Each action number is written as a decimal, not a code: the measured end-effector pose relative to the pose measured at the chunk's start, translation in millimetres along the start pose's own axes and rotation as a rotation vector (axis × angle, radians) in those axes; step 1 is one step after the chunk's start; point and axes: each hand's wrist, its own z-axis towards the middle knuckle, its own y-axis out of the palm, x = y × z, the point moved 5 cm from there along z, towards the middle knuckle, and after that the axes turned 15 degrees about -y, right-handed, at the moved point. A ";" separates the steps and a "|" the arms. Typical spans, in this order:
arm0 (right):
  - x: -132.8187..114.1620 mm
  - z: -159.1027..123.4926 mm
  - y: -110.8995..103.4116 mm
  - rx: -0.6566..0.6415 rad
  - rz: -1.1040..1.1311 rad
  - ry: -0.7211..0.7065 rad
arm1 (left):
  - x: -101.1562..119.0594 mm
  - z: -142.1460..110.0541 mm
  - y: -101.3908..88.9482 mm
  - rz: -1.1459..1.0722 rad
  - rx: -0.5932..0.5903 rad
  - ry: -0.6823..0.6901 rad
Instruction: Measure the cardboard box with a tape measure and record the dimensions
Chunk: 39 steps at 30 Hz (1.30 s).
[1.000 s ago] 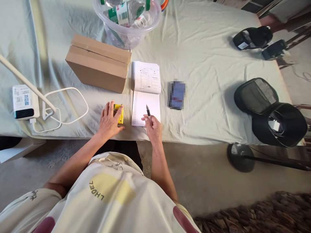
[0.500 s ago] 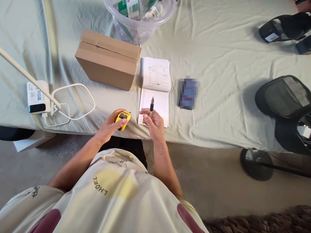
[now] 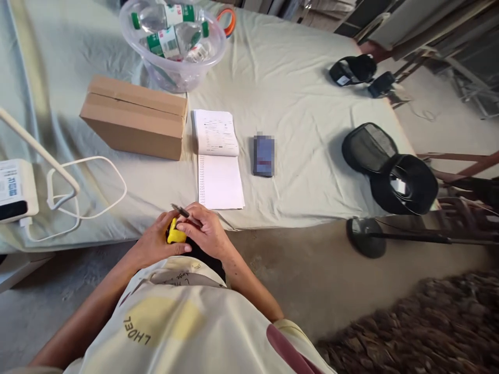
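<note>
Close to my body, at the table's front edge, my left hand point(image 3: 154, 242) is wrapped round a yellow tape measure point(image 3: 177, 232). My right hand point(image 3: 205, 228) holds a dark pen point(image 3: 181, 210), its tip pointing up and to the left. The right thumb and fingers also meet the tape measure, so both hands are together at it. Just beyond them lies an open spiral notebook point(image 3: 221, 182), its upper page printed and its lower page largely white. A brown cardboard box point(image 3: 136, 122) stands left of the notebook, and a blurred phone point(image 3: 264, 156) lies to its right.
A clear plastic basin point(image 3: 171, 72) of bottles stands behind the box, with an orange tape roll point(image 3: 227, 23) beside it. At the left are a white device point(image 3: 17, 189) and a looped white cable point(image 3: 103, 210). Black caps point(image 3: 405, 184) sit on the right.
My right hand has moved left and down from the notebook to the tape measure, still with the pen. My left hand has come nearer my body. The view has shifted right.
</note>
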 end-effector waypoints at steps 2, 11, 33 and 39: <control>-6.2 0.6 1.5 -0.028 -0.065 -0.039 | 2.7 -0.7 -1.5 0.065 -0.036 0.002; -26.3 5.0 0.7 -0.067 -0.144 -0.174 | 29.9 -0.8 -10.0 0.210 0.163 0.381; 4.0 -11.4 11.2 -0.312 -0.529 -0.178 | -5.3 30.5 3.8 0.402 0.192 0.572; -9.5 -23.2 13.8 -0.323 -0.326 -0.200 | 4.8 32.3 0.8 0.410 0.171 0.528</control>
